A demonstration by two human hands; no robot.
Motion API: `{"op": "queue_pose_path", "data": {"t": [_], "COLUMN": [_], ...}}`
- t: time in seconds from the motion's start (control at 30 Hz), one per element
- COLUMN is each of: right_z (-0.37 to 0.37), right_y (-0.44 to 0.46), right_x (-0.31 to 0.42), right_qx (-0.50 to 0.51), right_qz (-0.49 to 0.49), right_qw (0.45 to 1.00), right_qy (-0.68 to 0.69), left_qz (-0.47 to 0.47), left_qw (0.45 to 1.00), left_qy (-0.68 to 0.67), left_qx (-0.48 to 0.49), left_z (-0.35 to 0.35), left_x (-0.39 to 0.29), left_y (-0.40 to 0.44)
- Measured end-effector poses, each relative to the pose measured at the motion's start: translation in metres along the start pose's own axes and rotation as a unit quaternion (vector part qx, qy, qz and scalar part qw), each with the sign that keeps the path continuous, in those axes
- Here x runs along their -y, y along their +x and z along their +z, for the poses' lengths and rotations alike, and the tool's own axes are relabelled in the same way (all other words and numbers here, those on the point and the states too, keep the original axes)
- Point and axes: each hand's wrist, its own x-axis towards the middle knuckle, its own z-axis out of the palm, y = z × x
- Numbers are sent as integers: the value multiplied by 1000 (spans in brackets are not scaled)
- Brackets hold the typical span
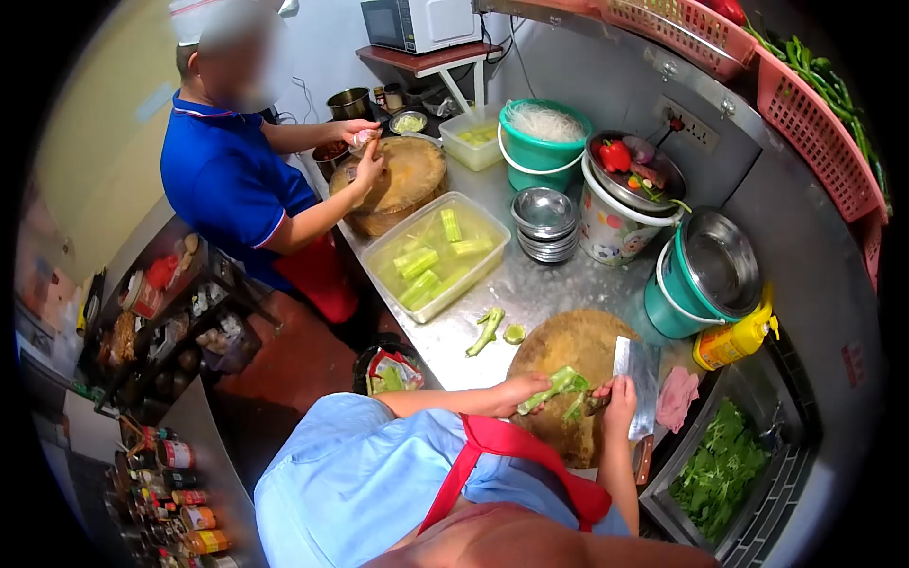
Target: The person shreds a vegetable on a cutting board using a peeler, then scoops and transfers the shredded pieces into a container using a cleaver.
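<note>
My left hand (525, 392) is closed around a green celtuce stem (562, 381), held over the round wooden chopping board (559, 341). Loose green strips hang from the stem's right end. My right hand (620, 405) grips a small dark tool (597, 403) against that end; its exact kind is too small to tell. Just behind my right hand, a cleaver (640, 364) lies over the board's right edge, its brown handle toward me. Left of the board are an unpeeled stem piece (486, 331) and a small cut end (514, 333). Pale peeled pieces lie in a clear plastic tub (502, 237).
A co-worker in blue (213, 180) works at another board (417, 170). Behind my board stand stacked metal bowls (546, 213) and buckets (544, 175). To the right are a pink cloth (677, 398), a yellow bottle (734, 341) and a sink (663, 473) with leafy greens. A bin (388, 352) stands below left.
</note>
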Motion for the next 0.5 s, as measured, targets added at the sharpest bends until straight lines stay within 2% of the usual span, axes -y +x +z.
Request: {"op": "queue_pose_path", "data": {"t": [0.1, 0.23, 0.27, 0.4, 0.5], "right_z": [1, 3, 7, 9, 3], "right_y": [-3, -8, -11, -14, -14], "right_x": [8, 12, 18, 24, 16], "right_qx": [-11, -40, -43, -27, 9], "right_qz": [-30, 4, -8, 1, -42], "right_qw": [998, 999, 998, 1000, 991], "right_qy": [-61, 31, -35, 9, -125], "left_qz": [-6, -19, -24, -61, -54], "left_qw": [1000, 999, 999, 996, 995], "left_qy": [-23, -31, -33, -58, -83], "left_qx": [-4, -2, 0, -3, 9], "left_z": [-3, -2, -3, -6, -9], "left_x": [2, -5, -6, 4, 0], "left_y": [3, -6, -9, -7, -16]}}
